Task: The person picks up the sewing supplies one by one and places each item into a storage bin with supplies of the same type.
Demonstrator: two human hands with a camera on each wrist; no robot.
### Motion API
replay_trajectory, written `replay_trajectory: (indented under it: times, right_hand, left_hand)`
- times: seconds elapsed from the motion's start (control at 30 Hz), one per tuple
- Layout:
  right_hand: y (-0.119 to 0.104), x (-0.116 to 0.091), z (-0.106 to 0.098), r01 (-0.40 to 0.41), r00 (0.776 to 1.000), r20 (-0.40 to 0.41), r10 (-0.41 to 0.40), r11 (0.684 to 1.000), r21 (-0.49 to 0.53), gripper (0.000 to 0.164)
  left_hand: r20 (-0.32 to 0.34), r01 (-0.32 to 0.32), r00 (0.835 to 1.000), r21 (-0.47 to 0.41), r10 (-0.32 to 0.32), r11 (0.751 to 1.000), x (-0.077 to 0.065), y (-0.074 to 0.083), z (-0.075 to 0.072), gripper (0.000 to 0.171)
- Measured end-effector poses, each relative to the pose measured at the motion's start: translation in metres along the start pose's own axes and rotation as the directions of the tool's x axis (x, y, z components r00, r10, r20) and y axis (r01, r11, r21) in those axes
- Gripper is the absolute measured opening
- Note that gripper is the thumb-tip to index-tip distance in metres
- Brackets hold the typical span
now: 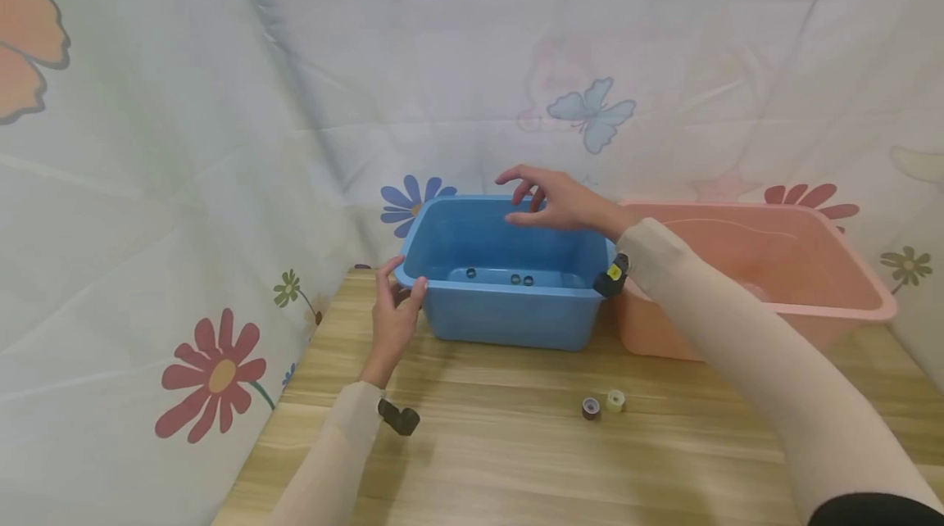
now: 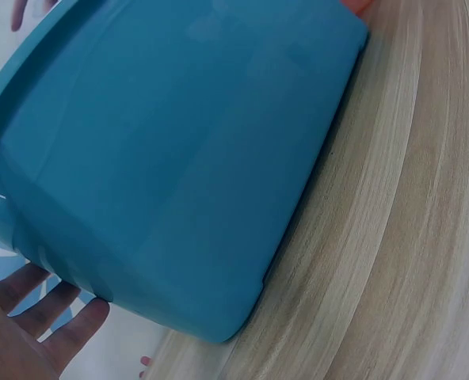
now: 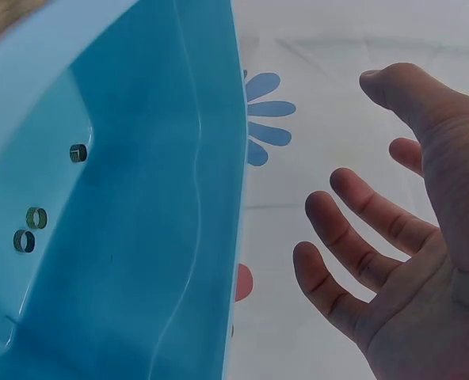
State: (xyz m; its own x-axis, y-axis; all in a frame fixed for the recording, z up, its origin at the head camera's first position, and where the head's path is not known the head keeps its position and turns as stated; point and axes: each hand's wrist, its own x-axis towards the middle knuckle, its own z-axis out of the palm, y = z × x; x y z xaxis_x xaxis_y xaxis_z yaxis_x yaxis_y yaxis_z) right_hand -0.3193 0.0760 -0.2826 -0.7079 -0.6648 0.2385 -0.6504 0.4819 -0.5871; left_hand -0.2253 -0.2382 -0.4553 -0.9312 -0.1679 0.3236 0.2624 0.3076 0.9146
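Note:
The blue plastic basin (image 1: 509, 317) stands on the wooden table. My left hand (image 1: 394, 321) holds its front left corner, thumb at the front and fingers at the left side; in the left wrist view those fingers (image 2: 74, 332) lie against the outer wall beneath the rim. Above the basin's back part, my right hand (image 1: 556, 200) is raised with spread, bent fingers and holds nothing. On the basin floor lie three small dark rings, one ring (image 1: 470, 273) to the left and two near the middle, among them a greenish ring (image 3: 36, 218).
A pink basin (image 1: 760, 310) stands right of the blue one. On the table in front are a small dark ring-shaped piece (image 1: 591, 408) and a pale yellowish one (image 1: 615, 401). A printed curtain (image 1: 442, 59) hangs behind and to the left of the table.

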Motion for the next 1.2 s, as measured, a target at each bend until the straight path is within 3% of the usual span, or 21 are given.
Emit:
replay_trajectory:
  times: [0.27,0.6,0.87,1.2]
  right_hand:
    - [0.002,-0.015,-0.004,0.021,1.0,0.001,-0.021,1.0,-0.01,0.062]
    - [0.001,-0.038,-0.011,0.018,1.0,0.022,-0.018,1.0,0.006,0.062]
    - [0.003,-0.055,-0.016,0.015,1.0,-0.008,-0.015,1.0,-0.015,0.064]
    - [0.006,-0.074,-0.021,0.033,0.999,-0.039,-0.033,0.999,0.002,0.065]
  left_hand:
    - [-0.02,-0.021,1.0,0.0,0.021,1.0,0.0,-0.003,0.0,0.057]
    - [0.0,0.009,1.0,-0.008,-0.009,1.0,-0.001,0.0,0.001,0.06]
    - [0.027,0.03,0.999,0.015,-0.031,0.999,-0.012,0.038,-0.002,0.06]
    - [0.025,0.018,1.0,0.014,-0.018,1.0,-0.011,0.037,-0.003,0.06]
